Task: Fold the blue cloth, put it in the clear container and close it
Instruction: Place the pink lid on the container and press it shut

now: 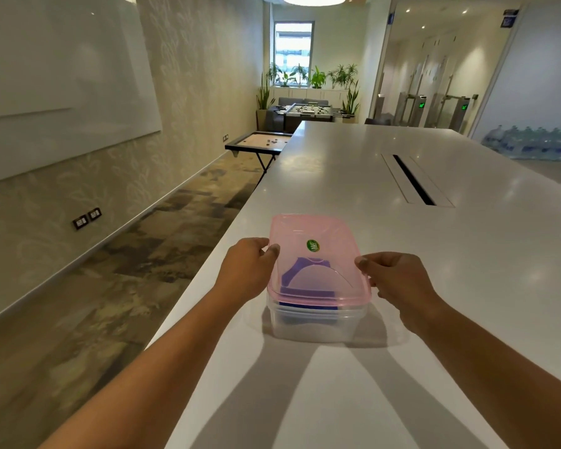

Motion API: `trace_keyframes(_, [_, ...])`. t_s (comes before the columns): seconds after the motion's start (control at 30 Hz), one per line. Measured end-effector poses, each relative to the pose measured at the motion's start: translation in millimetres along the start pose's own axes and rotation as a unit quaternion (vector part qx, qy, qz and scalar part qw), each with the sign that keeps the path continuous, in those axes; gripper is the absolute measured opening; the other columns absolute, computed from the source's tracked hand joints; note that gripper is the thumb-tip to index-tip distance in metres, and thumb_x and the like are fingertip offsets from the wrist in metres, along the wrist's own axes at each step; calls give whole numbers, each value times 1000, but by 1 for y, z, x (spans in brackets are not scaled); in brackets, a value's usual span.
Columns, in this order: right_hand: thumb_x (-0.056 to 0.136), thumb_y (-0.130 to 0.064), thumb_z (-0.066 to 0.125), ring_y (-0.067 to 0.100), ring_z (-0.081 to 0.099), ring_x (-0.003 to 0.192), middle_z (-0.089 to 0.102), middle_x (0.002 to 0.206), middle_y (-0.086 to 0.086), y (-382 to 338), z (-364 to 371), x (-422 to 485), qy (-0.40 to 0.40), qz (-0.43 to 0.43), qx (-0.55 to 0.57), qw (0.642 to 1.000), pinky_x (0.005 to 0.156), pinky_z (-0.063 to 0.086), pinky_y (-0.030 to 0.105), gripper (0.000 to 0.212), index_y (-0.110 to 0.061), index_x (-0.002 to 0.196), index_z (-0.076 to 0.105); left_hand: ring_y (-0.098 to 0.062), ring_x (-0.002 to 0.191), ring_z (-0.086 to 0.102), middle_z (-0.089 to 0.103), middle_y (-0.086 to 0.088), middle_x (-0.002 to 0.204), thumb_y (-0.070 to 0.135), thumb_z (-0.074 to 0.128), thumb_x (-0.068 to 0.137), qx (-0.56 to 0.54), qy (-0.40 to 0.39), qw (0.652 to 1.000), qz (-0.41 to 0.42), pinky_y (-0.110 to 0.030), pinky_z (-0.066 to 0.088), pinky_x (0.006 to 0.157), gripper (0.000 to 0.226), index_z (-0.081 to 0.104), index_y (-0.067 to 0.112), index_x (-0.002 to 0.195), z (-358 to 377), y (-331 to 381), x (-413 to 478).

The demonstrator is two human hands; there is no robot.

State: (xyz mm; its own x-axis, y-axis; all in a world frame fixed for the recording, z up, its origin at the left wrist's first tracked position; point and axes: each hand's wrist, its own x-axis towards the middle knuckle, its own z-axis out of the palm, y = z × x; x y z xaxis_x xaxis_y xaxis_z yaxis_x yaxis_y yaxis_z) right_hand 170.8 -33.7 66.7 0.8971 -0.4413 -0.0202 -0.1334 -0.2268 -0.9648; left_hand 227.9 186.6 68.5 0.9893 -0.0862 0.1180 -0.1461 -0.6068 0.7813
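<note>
A clear plastic container (314, 328) stands on the white table (434, 254) near its left edge. Inside it lies the folded blue cloth (302, 280), seen through the pink translucent lid (321, 234). The lid sits over the container, its near edge down on the rim and a green sticker on top. My left hand (246, 270) grips the lid's left side with thumb on top. My right hand (399, 280) grips the lid's right side the same way.
A long cable slot (413, 179) is cut into the table further back. The table's left edge drops to carpeted floor. A carrom board on a stand (259, 140) and a foosball table (305, 111) stand far ahead.
</note>
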Motion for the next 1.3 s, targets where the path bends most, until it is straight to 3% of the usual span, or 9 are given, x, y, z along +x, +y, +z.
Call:
trace_keyframes(0.27, [87, -17, 73, 21, 65, 74, 74, 91, 8, 12, 5, 1, -6, -3, -19, 1000, 60, 48, 27, 7, -12, 86, 77, -22, 90, 68, 71, -3, 113, 39, 40, 100, 48, -24, 999, 12, -41, 58, 86, 42, 64, 15, 124, 6, -12, 0])
trace_keyframes(0.53, [88, -16, 72, 33, 71, 85, 75, 93, 13, 14, 5, 3, -12, 13, -12, 1000, 81, 60, 46, 9, -7, 89, 76, -25, 99, 67, 68, -4, 121, 40, 40, 100, 57, -35, 998, -3, -44, 55, 91, 43, 61, 16, 128, 10, -21, 2])
trace_keyframes(0.67, [89, -12, 70, 28, 71, 81, 74, 98, 15, 14, 4, 4, -19, 29, 2, 999, 71, 61, 37, 11, -4, 96, 73, -27, 105, 66, 65, -5, 126, 39, 41, 100, 58, -36, 998, -9, -46, 54, 93, 43, 58, 17, 132, 11, -23, 2])
trace_keyframes(0.77, [90, -11, 69, 20, 70, 79, 70, 104, 13, 15, 4, 4, -23, 39, 2, 999, 59, 57, 25, 30, -3, 118, 63, -27, 106, 65, 64, -5, 128, 40, 43, 99, 58, -33, 998, -10, -45, 54, 93, 43, 56, 17, 134, 12, -24, 5])
trace_keyframes(0.87, [92, -15, 65, 24, 69, 85, 66, 113, 12, 14, 5, 10, -38, 66, -6, 997, 64, 58, 30, 42, -9, 131, 53, -26, 107, 64, 63, -5, 129, 44, 45, 97, 72, -12, 997, -31, -44, 54, 92, 45, 56, 18, 132, 12, -24, 9])
trace_keyframes(0.97, [93, -27, 62, 32, 69, 92, 68, 111, 14, 5, 9, 22, -42, 60, -47, 996, 84, 59, 47, 25, -10, 111, 62, -23, 99, 62, 65, -6, 123, 53, 43, 95, 102, 10, 994, -40, -38, 52, 83, 50, 61, 15, 121, 10, -22, 22])
trace_keyframes(1.07, [93, -41, 59, 35, 68, 91, 70, 99, 14, -12, 19, 35, -23, 41, -75, 996, 85, 58, 51, 28, -16, 79, 58, -24, 89, 62, 68, -10, 110, 59, 39, 93, 125, -2, 990, -59, -38, 51, 75, 56, 63, 10, 108, 10, -17, 40])
trace_keyframes(1.17, [94, -53, 49, 35, 67, 90, 69, 101, 16, -20, 34, 50, -21, 55, -112, 992, 83, 59, 50, 42, -13, 88, 60, -33, 106, 61, 61, -14, 127, 66, 38, 90, 140, -31, 986, -80, -46, 54, 86, 68, 52, 11, 128, 13, -11, 52])
trace_keyframes(1.3, [96, -60, 33, 36, 65, 98, 67, 112, 18, -21, 51, 64, -33, 74, -208, 975, 89, 55, 49, 63, -7, 118, 62, -40, 136, 38, 29, -12, 157, 68, 42, 87, 115, -71, 990, -41, -52, 40, 105, 81, 21, 23, 152, 26, 2, 58])
